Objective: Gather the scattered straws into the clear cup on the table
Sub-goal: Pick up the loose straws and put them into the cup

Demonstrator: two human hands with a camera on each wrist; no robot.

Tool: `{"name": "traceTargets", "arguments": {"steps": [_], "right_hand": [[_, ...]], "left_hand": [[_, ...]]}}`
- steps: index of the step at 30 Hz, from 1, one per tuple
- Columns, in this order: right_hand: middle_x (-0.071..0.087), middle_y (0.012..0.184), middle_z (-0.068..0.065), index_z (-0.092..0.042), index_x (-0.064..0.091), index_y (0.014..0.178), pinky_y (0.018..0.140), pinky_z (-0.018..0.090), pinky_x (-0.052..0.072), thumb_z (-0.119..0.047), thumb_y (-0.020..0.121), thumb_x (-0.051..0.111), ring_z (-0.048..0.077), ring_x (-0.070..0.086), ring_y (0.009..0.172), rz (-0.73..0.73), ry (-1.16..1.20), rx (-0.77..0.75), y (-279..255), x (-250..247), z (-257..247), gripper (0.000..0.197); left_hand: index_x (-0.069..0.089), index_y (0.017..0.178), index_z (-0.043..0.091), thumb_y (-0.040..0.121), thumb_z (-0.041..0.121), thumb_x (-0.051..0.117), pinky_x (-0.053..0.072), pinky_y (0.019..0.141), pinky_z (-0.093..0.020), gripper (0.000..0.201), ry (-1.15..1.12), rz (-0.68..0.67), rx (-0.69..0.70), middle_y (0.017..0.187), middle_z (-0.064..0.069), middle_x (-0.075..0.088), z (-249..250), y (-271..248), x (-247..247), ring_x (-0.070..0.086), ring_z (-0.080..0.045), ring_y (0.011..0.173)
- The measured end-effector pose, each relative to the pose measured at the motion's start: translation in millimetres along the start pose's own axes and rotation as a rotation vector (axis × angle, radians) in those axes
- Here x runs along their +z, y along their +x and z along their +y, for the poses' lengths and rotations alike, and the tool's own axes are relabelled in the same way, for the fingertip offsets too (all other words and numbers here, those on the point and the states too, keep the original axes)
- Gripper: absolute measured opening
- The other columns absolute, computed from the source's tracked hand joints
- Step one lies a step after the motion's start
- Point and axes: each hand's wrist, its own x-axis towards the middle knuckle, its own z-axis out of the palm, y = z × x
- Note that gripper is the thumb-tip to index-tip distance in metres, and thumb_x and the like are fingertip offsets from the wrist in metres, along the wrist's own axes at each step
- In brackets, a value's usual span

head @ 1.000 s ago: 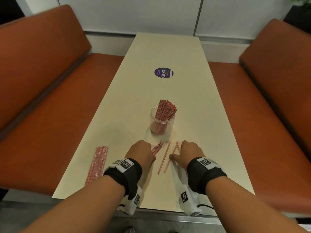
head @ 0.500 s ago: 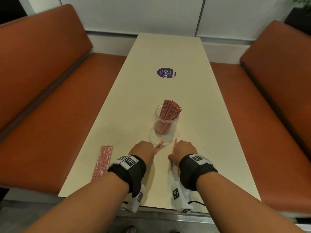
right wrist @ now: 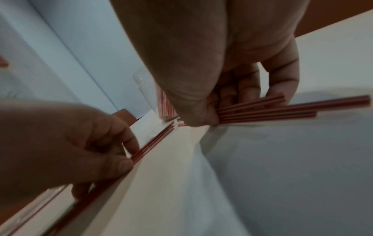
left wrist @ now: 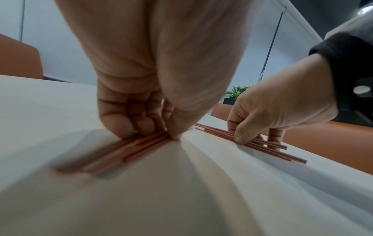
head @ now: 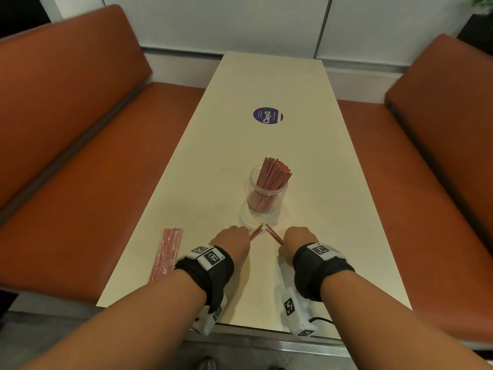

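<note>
A clear cup (head: 267, 194) stands mid-table, packed with thin red straws (head: 273, 173). Just in front of it my left hand (head: 231, 240) pinches a small bunch of red straws (head: 256, 231) lying flat on the table; thumb and curled fingers (left wrist: 129, 126) close on them in the left wrist view. My right hand (head: 298, 239) pinches another small bunch (head: 273, 234), whose ends stick out past the fingers (right wrist: 282, 110). The two bunches point toward each other in a V. Both hands' fingertips are hidden from the head view.
A flat packet of wrapped straws (head: 166, 253) lies near the table's left edge. A purple round sticker (head: 267, 116) is farther up the cream table (head: 333, 209). Orange benches (head: 66, 156) run along both sides. A white wall closes the far end.
The loose straws that lay spread between my hands are now drawn into two tight bunches. My right hand shifted right and swung its bunch to angle inward; my left hand kept its grip.
</note>
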Motion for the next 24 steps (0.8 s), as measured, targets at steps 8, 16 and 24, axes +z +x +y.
{"name": "traceTargets", "arguments": {"steps": [8, 16, 24], "right_hand": [[0.067, 0.111, 0.010, -0.008, 0.065, 0.109, 0.071, 0.028, 0.046, -0.011, 0.091, 0.047, 0.026, 0.065, 0.099, 0.006, -0.140, -0.095, -0.2, 4.3, -2.1, 0.025], [0.063, 0.117, 0.010, -0.007, 0.062, 0.111, 0.080, 0.031, 0.046, -0.004, 0.091, 0.041, 0.027, 0.060, 0.109, 0.056, -0.129, -0.080, -1.7, 9.7, -2.1, 0.030], [0.056, 0.122, 0.012, -0.007, 0.050, 0.117, 0.090, 0.036, 0.042, -0.009, 0.096, 0.032, 0.030, 0.052, 0.114, 0.160, -0.092, -0.127, -2.5, 22.7, -4.1, 0.028]], "left_hand": [[0.059, 0.113, 0.000, 0.093, 0.007, 0.043, 0.045, 0.076, -0.033, 0.026, 0.077, 0.010, 0.032, 0.114, -0.017, 0.060, 3.3, 0.8, -5.0, 0.062, -0.032, 0.101], [0.057, 0.117, 0.002, 0.095, 0.007, 0.040, 0.042, 0.078, -0.032, 0.028, 0.054, -0.056, -0.017, 0.122, -0.015, 0.057, 12.1, 10.3, -3.4, 0.058, -0.031, 0.110], [0.044, 0.127, 0.006, 0.098, 0.013, 0.033, 0.041, 0.092, -0.041, 0.032, 0.069, 0.048, -0.024, 0.126, -0.016, 0.049, 21.7, 2.6, 10.0, 0.049, -0.034, 0.116]]}}
